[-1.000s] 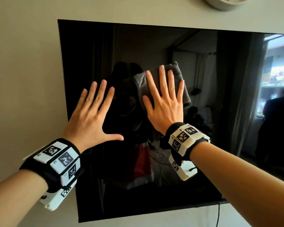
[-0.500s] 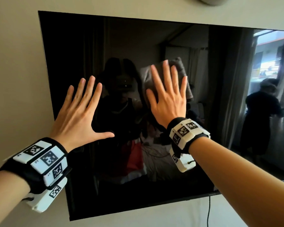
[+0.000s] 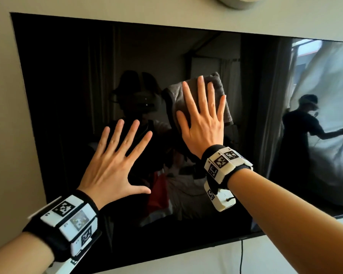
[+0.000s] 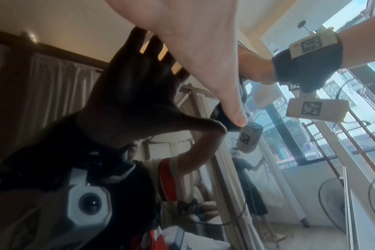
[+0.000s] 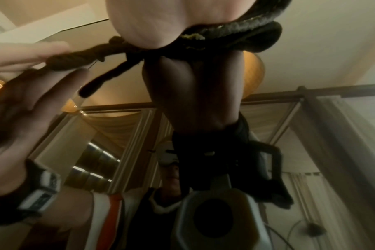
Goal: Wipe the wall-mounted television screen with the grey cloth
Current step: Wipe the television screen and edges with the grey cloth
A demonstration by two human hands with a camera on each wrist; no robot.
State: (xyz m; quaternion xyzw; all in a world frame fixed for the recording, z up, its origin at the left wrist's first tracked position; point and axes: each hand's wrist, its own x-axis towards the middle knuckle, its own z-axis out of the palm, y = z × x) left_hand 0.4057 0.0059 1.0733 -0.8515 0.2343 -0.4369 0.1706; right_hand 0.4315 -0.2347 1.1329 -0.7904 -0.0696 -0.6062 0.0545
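The wall-mounted television screen (image 3: pixel 71 80) is black and glossy and fills most of the head view. A folded grey cloth (image 3: pixel 174 95) lies flat against the screen near its middle. My right hand (image 3: pixel 201 119) presses the cloth onto the glass with straight, spread fingers. My left hand (image 3: pixel 117 161) rests flat on the bare screen lower left of the cloth, fingers spread, holding nothing. In the right wrist view the cloth's dark edge (image 5: pixel 235 32) shows under my palm. The left wrist view shows my left palm (image 4: pixel 193 42) close to the glass and its dark reflection.
Beige wall (image 3: pixel 6 115) surrounds the screen on the left, top and bottom. A round white object (image 3: pixel 240 1) hangs above the top edge. A thin black cable (image 3: pixel 241 254) drops from the screen's lower edge. The glass reflects a room and another person (image 3: pixel 303 135).
My left hand has slid right along the screen, nearer the right hand. The right hand with the cloth stays near the screen's middle. The view has shifted left and down.
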